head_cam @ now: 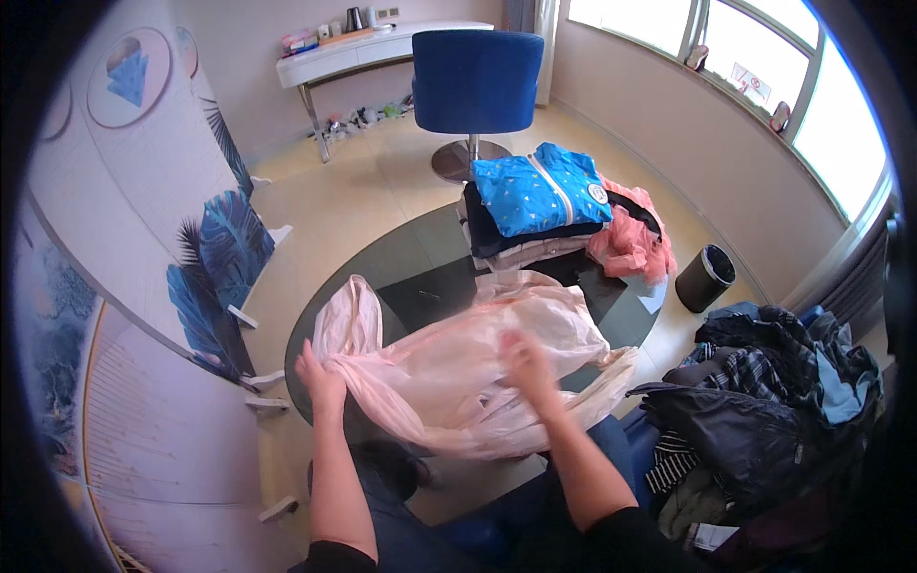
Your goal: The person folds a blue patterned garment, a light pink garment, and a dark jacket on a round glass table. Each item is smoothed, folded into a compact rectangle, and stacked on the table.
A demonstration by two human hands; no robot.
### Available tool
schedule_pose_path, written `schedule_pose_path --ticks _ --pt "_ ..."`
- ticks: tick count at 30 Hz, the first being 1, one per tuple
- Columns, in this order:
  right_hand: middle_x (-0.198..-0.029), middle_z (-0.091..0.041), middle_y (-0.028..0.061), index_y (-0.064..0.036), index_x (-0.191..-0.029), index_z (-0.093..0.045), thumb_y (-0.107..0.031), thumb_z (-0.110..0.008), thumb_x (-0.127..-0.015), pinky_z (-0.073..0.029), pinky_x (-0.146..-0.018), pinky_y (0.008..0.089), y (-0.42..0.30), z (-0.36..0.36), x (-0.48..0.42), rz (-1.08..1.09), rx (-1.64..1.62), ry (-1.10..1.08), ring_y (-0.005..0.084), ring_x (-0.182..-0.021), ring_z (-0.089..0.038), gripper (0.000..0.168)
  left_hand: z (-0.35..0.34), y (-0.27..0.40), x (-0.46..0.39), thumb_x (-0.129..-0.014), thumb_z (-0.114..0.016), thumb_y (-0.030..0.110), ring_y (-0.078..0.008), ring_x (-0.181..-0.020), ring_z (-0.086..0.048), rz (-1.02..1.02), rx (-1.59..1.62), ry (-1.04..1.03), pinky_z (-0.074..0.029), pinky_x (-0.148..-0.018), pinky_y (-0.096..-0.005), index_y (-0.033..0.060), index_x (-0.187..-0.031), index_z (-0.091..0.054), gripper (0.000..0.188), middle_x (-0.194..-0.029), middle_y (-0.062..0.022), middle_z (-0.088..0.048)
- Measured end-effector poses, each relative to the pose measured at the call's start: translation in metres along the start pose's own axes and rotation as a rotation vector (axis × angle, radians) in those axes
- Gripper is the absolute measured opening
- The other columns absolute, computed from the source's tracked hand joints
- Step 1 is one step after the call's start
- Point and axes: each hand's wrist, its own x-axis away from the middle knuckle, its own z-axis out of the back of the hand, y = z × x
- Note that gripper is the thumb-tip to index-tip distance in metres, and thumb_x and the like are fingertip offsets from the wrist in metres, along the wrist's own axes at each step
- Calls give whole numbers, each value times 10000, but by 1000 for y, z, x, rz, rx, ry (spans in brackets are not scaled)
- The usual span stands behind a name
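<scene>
A thin pale pink garment [444, 372] with long sleeves is spread over the near part of an oval glass table [337, 301], its near edge drooping past the rim. At its left side, my left hand [322, 376] grips the bunched fabric, and one sleeve [349, 315] loops out beyond it. My right hand [526, 362] is blurred over the middle of the garment; whether its fingers hold cloth cannot be made out. Behind the garment stands a stack of folded clothes [534, 247], topped by a blue patterned zip jacket [541, 190].
Coral ruffled fabric [630, 240] lies right of the stack. A black waste bin [706, 278] stands on the floor beyond the table. Dark clothes [759, 422] are heaped at my right. A blue swivel chair [476, 82] faces a white desk [351, 54]; decorated panels [143, 179] stand at left.
</scene>
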Motion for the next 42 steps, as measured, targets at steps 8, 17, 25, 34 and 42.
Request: schedule_pose_path --ticks 8,17,25,34,42 --pt "-1175 -635 196 53 -1243 -540 -154 -745 -799 -511 -780 364 107 95 -46 -346 347 330 243 -968 -641 531 -63 46 62 -773 -622 18 -428 -1352 -370 -744 64 -524 -281 -1122 -512 73 -1306 -581 537 -1435 -235 -431" --pt "-927 -680 17 -21 -1060 -657 -117 -712 -866 -506 -733 246 22 102 -50 -153 -751 124 98 -795 -624 224 -65 35 100 -923 -537 521 -381 -1497 -41 -614 -652 -663 -41 -1072 -750 176 -1554 -229 783 -1631 -150 -56" --pt "-1017 -666 76 -2 -1246 -590 -360 -676 -913 -482 -763 260 10 95 -47 -337 -482 -201 137 -907 -613 497 -40 32 65 -971 -492 428 -396 -1486 -90 -466 -708 -590 -82 -1097 -726 149 -1520 -313 641 -1610 -152 -153" --pt "-1190 -612 223 39 -1346 -473 -281 -655 -923 -506 -888 380 21 37 -57 -439 -261 -69 270 -1088 -604 560 -110 48 35 -907 -638 302 -369 -1265 -466 -733 -299 -344 -309 -1099 -525 14 -1331 -481 536 -1363 -197 -505" --pt "-1124 -650 115 -78 -1291 -582 -55 -628 -832 -489 -891 329 -6 9 -45 0 -220 -586 202 -1002 -623 461 -114 78 43 -751 -776 296 -343 -1112 -593 -578 -399 -685 -388 -947 -492 89 -1244 -548 581 -1212 -163 -623"
